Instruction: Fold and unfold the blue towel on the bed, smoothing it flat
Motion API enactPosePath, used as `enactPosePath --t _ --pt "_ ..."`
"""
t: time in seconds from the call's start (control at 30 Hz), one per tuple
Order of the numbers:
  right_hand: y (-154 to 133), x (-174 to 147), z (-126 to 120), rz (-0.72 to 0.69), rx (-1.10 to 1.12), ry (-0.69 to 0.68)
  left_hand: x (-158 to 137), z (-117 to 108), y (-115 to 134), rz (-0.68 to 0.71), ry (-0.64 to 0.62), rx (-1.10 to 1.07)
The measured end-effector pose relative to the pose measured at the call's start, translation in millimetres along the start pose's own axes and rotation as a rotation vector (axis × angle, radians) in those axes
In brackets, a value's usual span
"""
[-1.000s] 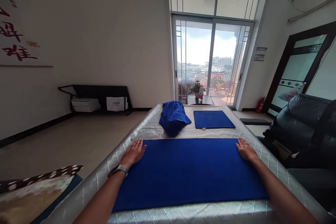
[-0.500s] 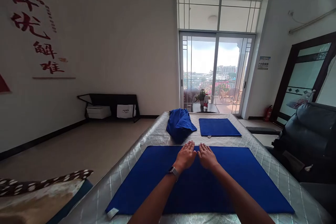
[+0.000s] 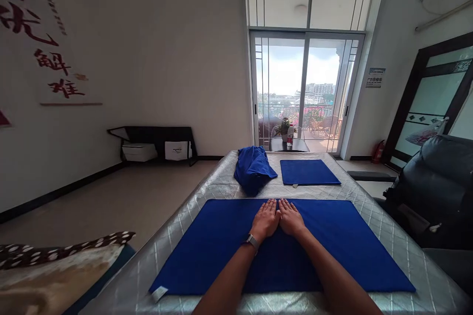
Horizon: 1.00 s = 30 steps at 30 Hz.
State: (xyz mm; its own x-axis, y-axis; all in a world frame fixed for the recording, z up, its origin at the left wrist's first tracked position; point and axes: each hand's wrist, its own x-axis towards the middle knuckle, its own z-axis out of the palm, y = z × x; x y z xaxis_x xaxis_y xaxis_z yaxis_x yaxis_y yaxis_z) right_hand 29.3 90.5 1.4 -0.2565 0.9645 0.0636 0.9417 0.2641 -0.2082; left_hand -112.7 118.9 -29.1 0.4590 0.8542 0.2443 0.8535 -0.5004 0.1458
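Note:
A wide blue cloth (image 3: pixel 207 251) is spread flat, with a small white tag at its near left corner. My left hand (image 3: pixel 266 219), a watch on its wrist, lies flat on the cloth close to its far edge. Right beside it, my right hand (image 3: pixel 291 217) also rests flat, fingers stretched forward and thumbs about touching. Neither hand holds anything. Beyond them sit a crumpled blue cloth heap (image 3: pixel 254 170) on the left and a flat, folded blue cloth (image 3: pixel 309 172) on the right.
A silvery quilted cover (image 3: pixel 177 236) lies under the cloths. At the right is a black padded chair (image 3: pixel 436 192). A patterned fabric (image 3: pixel 66 275) is at the lower left. Behind the table's far end, a small stand holds a bottle (image 3: pixel 290 136) and a potted plant (image 3: pixel 284 129).
Both hands have shifted slightly on the blue cloth and come closer together near its middle. The head view has tilted down a little, and the cloths look the same.

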Motion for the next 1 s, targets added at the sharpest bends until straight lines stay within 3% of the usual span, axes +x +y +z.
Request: enactPosePath --t 0.07,0.13,0.33,0.43,0.53,0.83,1.0 --pt "19.1 -6.3 -3.9 0.061 -0.014 0.0 -2.5 -3.5 -7.1 -0.033 -0.013 0.019" --pt "55.4 -18.6 -10.0 0.139 -0.049 0.005 -9.8 -10.4 -29.8 -0.086 -0.011 0.048" --pt "213.2 -75.2 -28.5 0.446 -0.169 0.059 -58.9 -39.7 -166.5 -0.384 -0.027 0.154" --pt "259.5 -88.5 -27.9 0.509 -0.182 0.108 -78.2 -44.8 -213.3 -0.467 -0.016 0.167" --pt "270.6 -87.1 -23.8 0.53 -0.175 0.116 -83.2 -42.8 -224.8 -0.495 0.009 0.149" --pt "255.7 -86.9 -27.8 0.568 -0.233 0.114 -79.5 -42.1 -213.9 -0.507 0.024 0.155" --pt "212.7 -86.8 -50.7 0.541 -0.312 0.187 -71.0 -65.5 -187.9 -0.527 0.003 0.187"
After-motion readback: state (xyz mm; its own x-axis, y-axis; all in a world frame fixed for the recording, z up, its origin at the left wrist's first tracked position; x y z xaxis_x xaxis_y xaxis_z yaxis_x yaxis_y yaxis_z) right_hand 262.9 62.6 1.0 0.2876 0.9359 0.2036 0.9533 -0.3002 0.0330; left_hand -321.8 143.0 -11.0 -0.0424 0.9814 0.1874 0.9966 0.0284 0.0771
